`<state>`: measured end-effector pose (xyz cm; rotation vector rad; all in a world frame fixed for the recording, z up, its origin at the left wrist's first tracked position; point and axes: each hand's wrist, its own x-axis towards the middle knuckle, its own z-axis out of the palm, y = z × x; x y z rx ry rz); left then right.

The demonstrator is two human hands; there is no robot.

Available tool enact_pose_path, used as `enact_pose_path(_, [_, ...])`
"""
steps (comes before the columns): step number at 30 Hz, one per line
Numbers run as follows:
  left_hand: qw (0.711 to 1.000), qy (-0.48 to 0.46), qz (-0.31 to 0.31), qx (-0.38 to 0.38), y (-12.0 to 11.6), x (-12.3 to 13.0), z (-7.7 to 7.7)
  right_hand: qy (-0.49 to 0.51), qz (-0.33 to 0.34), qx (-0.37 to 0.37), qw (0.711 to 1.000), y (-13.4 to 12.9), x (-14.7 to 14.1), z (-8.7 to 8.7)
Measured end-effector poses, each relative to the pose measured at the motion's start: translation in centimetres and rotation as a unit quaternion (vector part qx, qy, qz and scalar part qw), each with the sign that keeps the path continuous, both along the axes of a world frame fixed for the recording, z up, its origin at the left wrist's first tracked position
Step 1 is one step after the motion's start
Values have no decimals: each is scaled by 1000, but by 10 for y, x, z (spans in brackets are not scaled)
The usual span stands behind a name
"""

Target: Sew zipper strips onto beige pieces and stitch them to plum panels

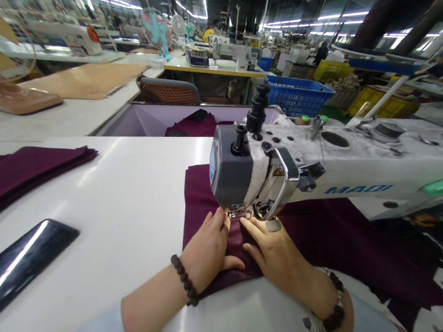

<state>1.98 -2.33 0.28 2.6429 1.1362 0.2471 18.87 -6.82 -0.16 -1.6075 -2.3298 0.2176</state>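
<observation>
Dark maroon fabric (196, 195) lies under the head of a white and grey sewing machine (352, 165) and spreads to the right. My left hand (208, 249) rests on it just left of the needle area, fingers forward and thumb apart. On the right of the presser foot, my right hand (276, 250) lies on the same fabric, its fingers spread and pointing at the foot. Both palms face down. The needle tip is too small to make out.
Folded maroon fabric (24, 173) lies at the left, with a glossy black panel (22, 266) nearer me. Behind the machine, a lilac bin (141, 121) holds more maroon cloth. A blue basket (297, 94) stands beyond, and a fan (5, 67) sits back left.
</observation>
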Motion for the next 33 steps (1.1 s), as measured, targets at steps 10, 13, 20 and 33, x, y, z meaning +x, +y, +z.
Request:
enact_pose_path(10, [1000, 16, 6, -13, 0, 2, 7, -3, -2, -29, 1000, 0, -2, 2])
enact_pose_path(13, [1000, -2, 5, -6, 1, 1, 5, -4, -2, -12, 1000, 0, -2, 1])
enact_pose_path(20, [1000, -8, -6, -3, 2, 0, 3, -28, -7, 11, 1000, -1, -3, 1])
enact_pose_path(33, [1000, 26, -4, -16, 10, 3, 11, -46, -28, 21, 998, 6, -4, -2])
